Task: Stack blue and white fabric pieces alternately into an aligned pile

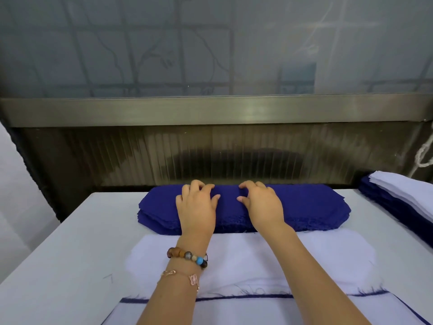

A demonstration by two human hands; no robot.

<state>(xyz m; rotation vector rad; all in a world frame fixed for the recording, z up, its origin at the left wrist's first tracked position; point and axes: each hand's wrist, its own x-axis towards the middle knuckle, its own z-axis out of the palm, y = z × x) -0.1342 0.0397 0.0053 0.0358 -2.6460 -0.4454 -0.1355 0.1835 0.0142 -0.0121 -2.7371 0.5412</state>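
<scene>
A thick pile of blue fabric pieces (311, 205) lies across the far middle of the white table (58, 254). Both hands rest on top of it, side by side. My left hand (198, 205) and my right hand (263, 205) have their fingers bent, fingertips pressing into the top blue piece; whether they pinch it I cannot tell. Nearer to me lies a white fabric piece (257, 259) on top of a pile that shows a blue edge (365, 294) and more white beneath. My forearms cross over this near pile.
At the right edge stands another stack of blue pieces (393, 207) with white pieces (407, 188) on top. A dark ribbed panel (210, 156) and a metal rail (210, 111) rise right behind the table. A pale cord (424, 156) hangs at far right.
</scene>
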